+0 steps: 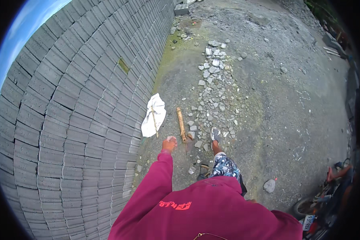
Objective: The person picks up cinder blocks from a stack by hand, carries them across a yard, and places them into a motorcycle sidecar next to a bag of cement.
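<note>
My left hand (169, 145) reaches forward over the ground, its fingers curled. A pale patch shows at the fingertips, too small to name. Just ahead and to the right of that hand lies a yellow-brown length of wood or bamboo (181, 121), with a small brown piece (190, 136) by its near end. A white sack (159, 108) is spread against the block wall, and a thin stick (153, 120) rests across it. Of my right hand (250, 201) only a sliver of skin seems to show past the maroon sweatshirt; its fingers are hidden.
Stacked grey concrete blocks (80, 104) form a tall wall along my left. A strip of broken grey rubble (211, 98) runs ahead, beside my shoe (215, 134). One larger stone (269, 185) lies to the right. Beyond it stands a motorcycle (308, 210) with a person's leg (340, 173) near it.
</note>
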Tool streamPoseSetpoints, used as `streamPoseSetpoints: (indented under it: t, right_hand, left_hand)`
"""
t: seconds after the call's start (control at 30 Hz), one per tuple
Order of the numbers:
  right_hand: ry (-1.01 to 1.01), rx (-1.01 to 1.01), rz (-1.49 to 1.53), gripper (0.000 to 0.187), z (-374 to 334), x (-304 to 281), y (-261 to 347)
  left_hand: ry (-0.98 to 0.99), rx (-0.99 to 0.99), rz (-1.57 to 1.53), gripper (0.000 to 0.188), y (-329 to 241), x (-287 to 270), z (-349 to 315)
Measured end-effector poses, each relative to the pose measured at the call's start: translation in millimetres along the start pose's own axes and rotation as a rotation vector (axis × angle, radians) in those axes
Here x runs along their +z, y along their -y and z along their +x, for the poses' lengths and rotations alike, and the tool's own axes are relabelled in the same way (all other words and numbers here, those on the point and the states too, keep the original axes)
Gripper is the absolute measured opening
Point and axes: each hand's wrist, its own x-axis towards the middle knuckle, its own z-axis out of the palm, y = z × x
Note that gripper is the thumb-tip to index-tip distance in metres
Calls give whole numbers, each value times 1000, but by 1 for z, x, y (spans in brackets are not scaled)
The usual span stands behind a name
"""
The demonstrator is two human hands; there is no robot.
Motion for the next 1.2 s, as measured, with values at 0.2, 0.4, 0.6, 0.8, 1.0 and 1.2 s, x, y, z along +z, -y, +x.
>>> streamPoseSetpoints:
  t: [0.2, 0.4, 0.6, 0.8, 1.0, 1.2]
  right_hand:
    - [238, 75, 374, 24, 276, -33, 424]
    - [12, -400, 525, 21, 542, -169, 880]
    - [-33, -756, 334, 31, 713, -156, 1202]
    - [-51, -110, -153, 37, 892, -71, 1210]
    - [268, 334, 209, 29, 966, -117, 1201]
    - [283, 577, 299, 26, 1133, -162, 1288]
  left_hand:
    - [1, -481, 318, 27, -55, -50, 140]
    - [-313, -724, 68, 31, -101, -57, 298]
    - [-482, -1013, -39, 30, -120, -106, 519]
    - [-681, -731, -212, 31, -260, -114, 898]
    - [-50, -94, 159, 40, -546, 60, 1304]
    - [7, -26, 144, 35, -600, 202, 1596]
